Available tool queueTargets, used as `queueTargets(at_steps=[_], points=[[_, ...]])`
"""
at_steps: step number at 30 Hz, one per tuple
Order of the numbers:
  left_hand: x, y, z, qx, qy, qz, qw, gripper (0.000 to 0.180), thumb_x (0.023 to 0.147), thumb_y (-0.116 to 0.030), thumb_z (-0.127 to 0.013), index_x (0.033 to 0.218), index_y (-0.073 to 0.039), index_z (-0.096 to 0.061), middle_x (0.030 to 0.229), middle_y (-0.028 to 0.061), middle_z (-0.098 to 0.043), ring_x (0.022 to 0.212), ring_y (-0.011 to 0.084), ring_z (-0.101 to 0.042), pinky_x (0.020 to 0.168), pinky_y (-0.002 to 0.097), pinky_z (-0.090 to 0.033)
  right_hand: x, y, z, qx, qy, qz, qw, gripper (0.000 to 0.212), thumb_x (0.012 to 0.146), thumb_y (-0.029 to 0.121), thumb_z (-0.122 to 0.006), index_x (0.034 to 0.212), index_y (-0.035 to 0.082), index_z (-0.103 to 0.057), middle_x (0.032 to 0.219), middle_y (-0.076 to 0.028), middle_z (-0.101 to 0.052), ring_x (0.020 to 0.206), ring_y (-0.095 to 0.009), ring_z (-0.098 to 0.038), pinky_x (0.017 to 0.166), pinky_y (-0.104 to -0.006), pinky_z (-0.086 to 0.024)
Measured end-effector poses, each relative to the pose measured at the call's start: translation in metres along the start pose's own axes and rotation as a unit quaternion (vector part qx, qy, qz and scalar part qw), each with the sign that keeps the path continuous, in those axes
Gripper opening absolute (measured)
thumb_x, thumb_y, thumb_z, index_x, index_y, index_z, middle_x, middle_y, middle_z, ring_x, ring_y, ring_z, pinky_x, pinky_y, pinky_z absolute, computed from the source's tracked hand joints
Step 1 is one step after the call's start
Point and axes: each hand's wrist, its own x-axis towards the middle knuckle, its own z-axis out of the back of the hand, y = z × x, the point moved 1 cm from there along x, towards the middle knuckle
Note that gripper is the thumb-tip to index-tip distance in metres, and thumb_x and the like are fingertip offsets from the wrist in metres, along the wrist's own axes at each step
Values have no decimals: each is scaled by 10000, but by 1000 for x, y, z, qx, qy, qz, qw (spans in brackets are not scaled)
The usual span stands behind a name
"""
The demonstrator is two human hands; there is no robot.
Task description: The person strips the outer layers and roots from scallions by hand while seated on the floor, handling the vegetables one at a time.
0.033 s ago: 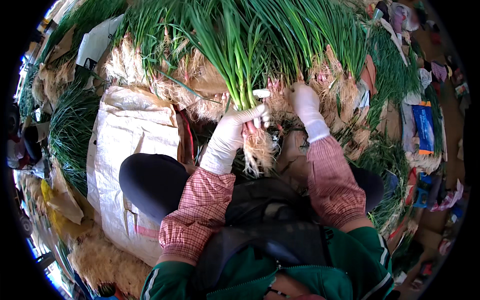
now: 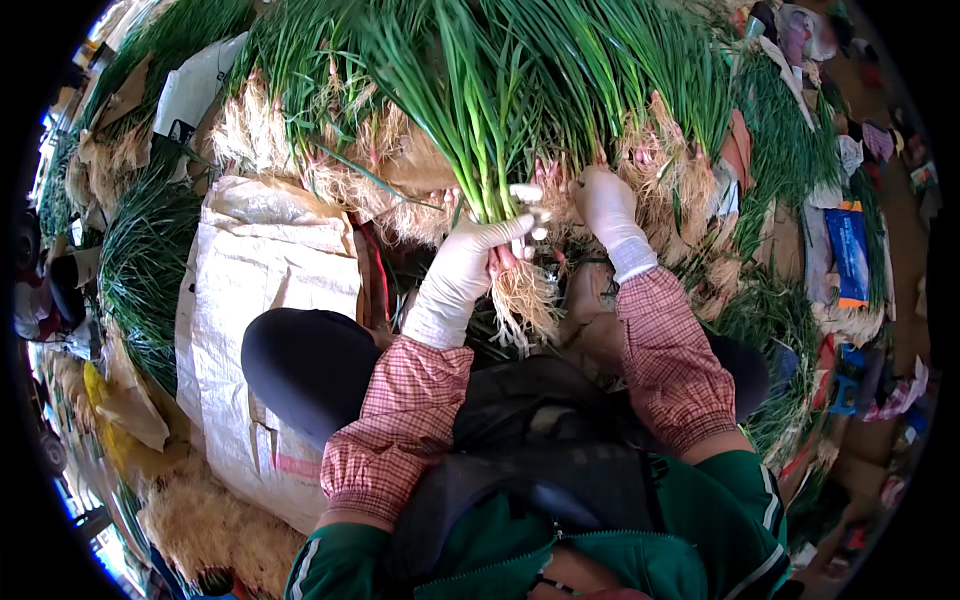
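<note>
Your gloved left hand (image 2: 465,260) is closed around a bunch of green stalks (image 2: 486,185), holding it in front of you with its leaves pointing away and its pale roots (image 2: 525,298) toward you. Your gloved right hand (image 2: 606,208) curls at the stem bases of the heaped plants (image 2: 625,85), though I cannot tell whether it grips any. A white sack (image 2: 275,265) lies on your left.

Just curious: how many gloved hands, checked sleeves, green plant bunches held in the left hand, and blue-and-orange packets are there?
Left hand and right hand, both gloved: 2
Checked sleeves: 2
Held green bunch: 1
Blue-and-orange packet: 1
Total: 6
</note>
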Motion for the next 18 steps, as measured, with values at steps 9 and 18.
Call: queueTargets(at_steps=[9,18], points=[[22,49,32,136,-87,75,984,203,794,-157,-711,948,-31,-673,629,-3,-599,431,45,-469,397,174,-354,-50,11,-14,476,118,-49,870,174,872,174,-605,896,3,-629,746,-52,-626,581,-113,-539,562,-245,-448],[24,41,31,182,-36,95,978,208,846,-198,-647,944,-16,-668,631,-13,-591,432,23,-462,361,161,-296,-35,23,-46,722,45,-93,684,129,893,138,-590,910,14,-624,785,-23,-621,634,-80,-525,610,-208,-452]])
